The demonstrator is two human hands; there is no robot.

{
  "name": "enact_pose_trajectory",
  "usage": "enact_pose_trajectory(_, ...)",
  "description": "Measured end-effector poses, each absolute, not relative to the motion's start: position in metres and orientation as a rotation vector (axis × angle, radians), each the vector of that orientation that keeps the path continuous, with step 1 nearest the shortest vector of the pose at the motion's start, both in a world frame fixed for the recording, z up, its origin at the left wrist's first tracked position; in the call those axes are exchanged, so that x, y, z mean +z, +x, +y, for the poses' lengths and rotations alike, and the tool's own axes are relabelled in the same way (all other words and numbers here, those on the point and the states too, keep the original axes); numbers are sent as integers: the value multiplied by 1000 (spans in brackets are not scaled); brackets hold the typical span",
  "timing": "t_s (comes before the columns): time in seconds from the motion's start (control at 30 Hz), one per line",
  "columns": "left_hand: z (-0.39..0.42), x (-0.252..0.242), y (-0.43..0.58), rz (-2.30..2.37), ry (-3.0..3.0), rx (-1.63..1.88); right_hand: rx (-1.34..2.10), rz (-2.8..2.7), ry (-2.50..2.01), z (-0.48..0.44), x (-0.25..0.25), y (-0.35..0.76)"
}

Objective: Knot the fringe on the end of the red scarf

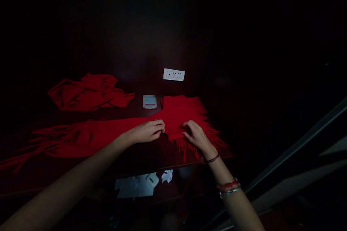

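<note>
A red fringed scarf lies stretched across a dark surface, its tassels trailing off to the left. Folded red fringed cloth sits at its right end; I cannot tell whether both are one piece. My left hand, with a ring on one finger, has its fingers curled together on the scarf's edge where it narrows. Over the folded part is my right hand, thumb and fingers bent but apart, close to the cloth above the tassels. Bracelets circle the right wrist and forearm.
Behind on the left lies a crumpled red cloth. A phone-like device rests beside the folded cloth, below a white wall socket. Lower down are a pale flat sheet, a small white case and crumpled white paper.
</note>
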State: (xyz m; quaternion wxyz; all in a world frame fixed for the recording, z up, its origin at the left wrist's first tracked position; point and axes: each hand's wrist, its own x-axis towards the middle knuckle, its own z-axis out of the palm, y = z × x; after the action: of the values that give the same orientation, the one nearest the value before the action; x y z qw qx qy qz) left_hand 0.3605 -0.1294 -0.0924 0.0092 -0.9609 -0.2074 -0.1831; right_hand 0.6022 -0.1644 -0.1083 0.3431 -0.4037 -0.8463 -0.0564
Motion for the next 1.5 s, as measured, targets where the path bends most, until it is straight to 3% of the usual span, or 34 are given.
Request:
enact_pose_trajectory(0.73, -136, -92, 361, -729, -2605, -211, -238, -2094, -1154, -157, -111, 622)
enact_pose_trajectory(1.0, -151, -101, 397, -877, -2520, -373, -231, -2094, -1128, -156, -113, 623)
enact_pose_trajectory(1.5, -153, -102, 398, -877, -2563, -279, -290, -1943, -1188, -155, -114, 634)
